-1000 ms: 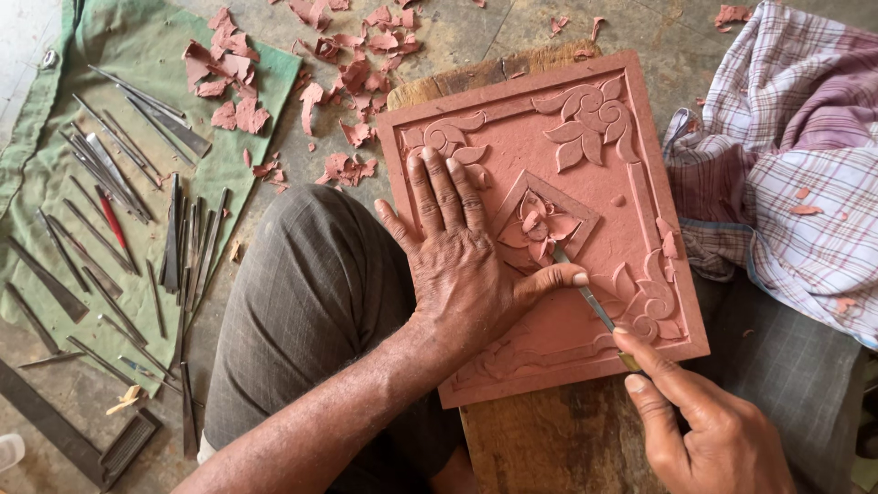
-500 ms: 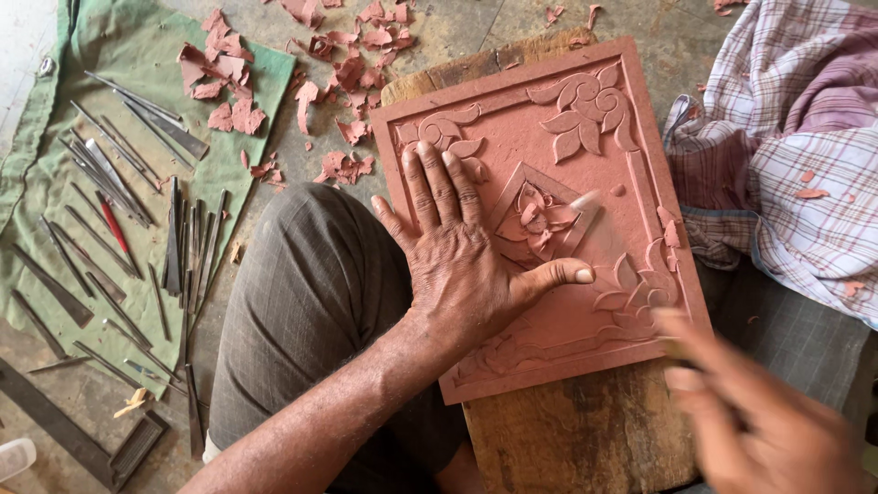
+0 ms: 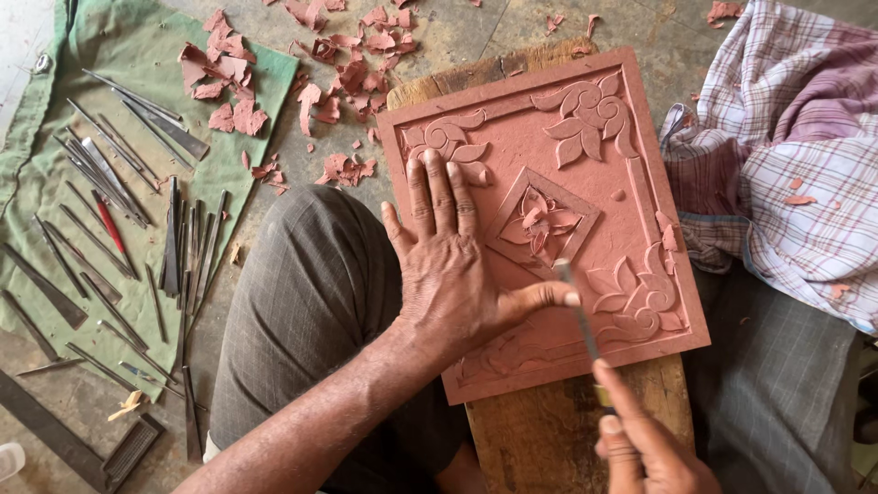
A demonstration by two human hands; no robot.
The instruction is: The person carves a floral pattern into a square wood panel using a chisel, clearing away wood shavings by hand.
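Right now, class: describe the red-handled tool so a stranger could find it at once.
Look left to the green cloth spread on the floor, covered with rows of slim grey metal carving tools. The red-handled tool lies among them near the cloth's middle, the only one with a bright red handle.

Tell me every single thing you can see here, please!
Carved tile: one, reddish, square with leaf and flower patterns, on the wooden board.
Wooden board: one, brown, under the tile.
Carving tool: one, thin grey metal, tip on the tile beside the middle flower.
Metal tools: many, grey, one with a red handle, spread on the green cloth.
Green cloth: one, on the floor at left.
Clay chips: many, reddish, scattered above the tile and on the cloth.
Checked cloth: one, white and purple, at right.
Trousers: grey, over the knee.
Left hand: flat on the tile.
Right hand: holding the carving tool.
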